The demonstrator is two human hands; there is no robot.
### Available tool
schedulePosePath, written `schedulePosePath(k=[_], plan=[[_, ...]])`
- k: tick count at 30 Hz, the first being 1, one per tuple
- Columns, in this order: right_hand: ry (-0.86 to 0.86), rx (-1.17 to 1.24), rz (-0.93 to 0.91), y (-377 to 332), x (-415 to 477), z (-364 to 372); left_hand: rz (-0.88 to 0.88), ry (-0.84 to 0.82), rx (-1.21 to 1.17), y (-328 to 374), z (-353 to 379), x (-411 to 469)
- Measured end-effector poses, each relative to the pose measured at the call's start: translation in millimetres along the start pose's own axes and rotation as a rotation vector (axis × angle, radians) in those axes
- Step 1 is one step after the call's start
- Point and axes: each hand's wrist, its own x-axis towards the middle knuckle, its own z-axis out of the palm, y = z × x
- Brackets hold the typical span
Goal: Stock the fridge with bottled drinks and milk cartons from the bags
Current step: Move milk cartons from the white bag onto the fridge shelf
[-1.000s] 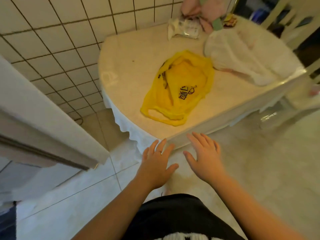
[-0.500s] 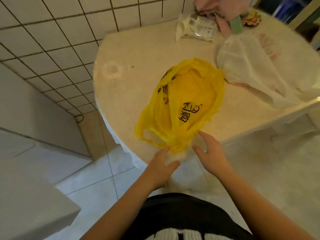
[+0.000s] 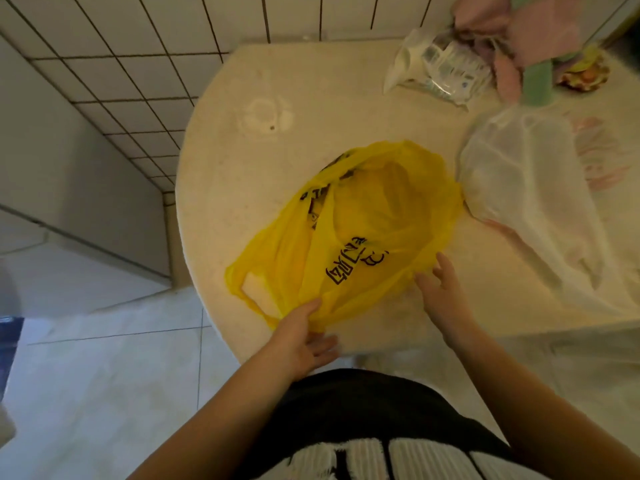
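- The yellow bag [image 3: 363,230] lies slack and crumpled on the table [image 3: 242,174], in the middle of the frame, with dark lettering on its upper face and one handle loop open towards the lower left.
- Your left hand [image 3: 304,337] is at the bag's near edge, low and centre. The thumb lies on the yellow plastic and the fingers reach out beneath the edge, but I cannot tell whether they pinch it.
- Your right hand [image 3: 446,299] is at the bag's near right edge. Its fingers are spread apart and fairly straight, with the tips at the plastic and nothing held.
- A white bag [image 3: 519,202] lies just to the right of the yellow one and touches it at the upper right.
- A clear packet [image 3: 440,71] and a pink cloth [image 3: 540,29] sit at the far side of the table, at the upper right of the frame.
- A tiled wall [image 3: 121,64] fills the upper left and pale floor tiles [image 3: 104,375] the lower left.
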Motion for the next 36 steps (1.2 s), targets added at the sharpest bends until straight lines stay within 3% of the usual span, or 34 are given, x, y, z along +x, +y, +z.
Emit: schedulePosePath(k=[8, 16, 26, 36], plan=[[-0.186, 0.284, 0.167, -10, 82, -26, 0.252, 0.053, -0.254, -4, 55, 20], [-0.488, 0.537, 0.218, -37, 120, -21, 0.32, 0.09, -0.329, 26, 83, 33], [-0.555, 0.452, 0.187, -109, 189, 26, 0.388, 0.008, -0.343, 137, 94, 61], [-0.528, 0.295, 0.027, -227, 286, 113, 0.53, 0.106, -0.364, 304, 101, 122]])
